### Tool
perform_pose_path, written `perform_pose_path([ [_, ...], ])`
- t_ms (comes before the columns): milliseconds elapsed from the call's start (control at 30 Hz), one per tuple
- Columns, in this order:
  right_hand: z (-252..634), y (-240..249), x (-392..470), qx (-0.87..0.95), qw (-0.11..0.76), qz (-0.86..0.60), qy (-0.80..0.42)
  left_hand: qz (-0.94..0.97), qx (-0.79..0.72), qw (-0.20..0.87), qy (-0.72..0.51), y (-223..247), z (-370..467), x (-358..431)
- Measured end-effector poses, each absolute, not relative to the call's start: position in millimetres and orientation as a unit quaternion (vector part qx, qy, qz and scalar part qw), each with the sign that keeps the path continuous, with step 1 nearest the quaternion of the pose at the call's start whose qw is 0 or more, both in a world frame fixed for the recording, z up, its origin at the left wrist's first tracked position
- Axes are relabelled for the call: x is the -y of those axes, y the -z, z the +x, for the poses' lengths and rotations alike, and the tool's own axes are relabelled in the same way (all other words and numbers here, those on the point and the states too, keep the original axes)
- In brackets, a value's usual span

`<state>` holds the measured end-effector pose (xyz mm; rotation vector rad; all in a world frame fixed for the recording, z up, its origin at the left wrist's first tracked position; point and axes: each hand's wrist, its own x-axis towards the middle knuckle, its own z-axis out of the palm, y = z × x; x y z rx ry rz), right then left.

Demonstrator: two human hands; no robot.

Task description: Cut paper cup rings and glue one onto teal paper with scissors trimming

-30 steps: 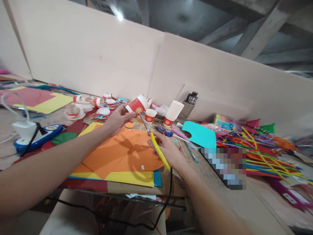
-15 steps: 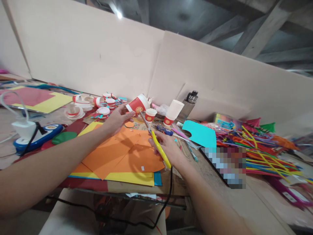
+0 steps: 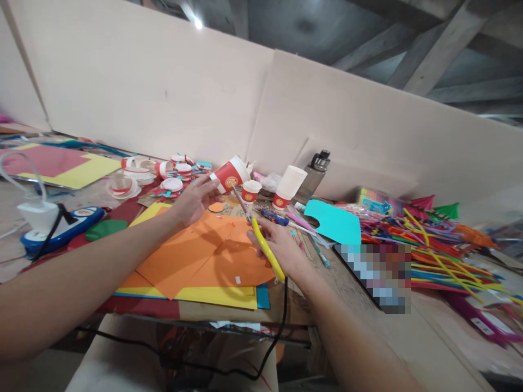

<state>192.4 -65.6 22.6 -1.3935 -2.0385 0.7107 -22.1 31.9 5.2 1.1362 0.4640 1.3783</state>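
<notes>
Left hand (image 3: 196, 202) gripping a red-and-white paper cup (image 3: 229, 175) near its narrow end, fingers curled about the wall; cup held above the table (image 3: 327, 294), tilted, with its wide end up and to the right, round gold emblem facing the wearer. Right hand (image 3: 278, 242) closed around yellow-handled scissors (image 3: 267, 250), blades pointing up and leftward at the cup; blade tip lies at the cup's near side in this view, but contact cannot be confirmed. Below both hands: overlapping orange paper sheets (image 3: 180, 261) on top of a yellow sheet (image 3: 220, 298). Behind the scissors, a small paper cup (image 3: 251, 192) stands upright; just right of it, a leaning stack of paper cups (image 3: 290, 188), with a grey bottle (image 3: 312, 175) beside the stack. Further right: a cyan sheet (image 3: 337, 223) with a curved notch, then a heap of multicoloured pipe cleaners (image 3: 449, 261). Left of the held cup: cut cup pieces (image 3: 172, 185) in a cluster. Far left: a blue-and-white power strip (image 3: 87, 218) carrying a white plug adapter (image 3: 38, 215).
</notes>
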Motion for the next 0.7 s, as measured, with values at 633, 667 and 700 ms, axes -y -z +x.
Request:
perform_pose_path([
  [633,191.9,-22.2,67.6,0.761,0.271,-0.528,-0.262,0.512,-0.205,0.579,-0.601,-3.1,-22.0,-34.0],
  [667,191.8,-22.0,67.5,0.76,0.273,-0.528,-0.262,0.513,-0.205,0.577,-0.601,-3.3,-21.9,-33.8],
  [700,191.8,-21.9,67.5,0.76,0.274,-0.527,-0.263,0.514,-0.207,0.575,-0.602,-3.6,-21.7,-33.5],
])
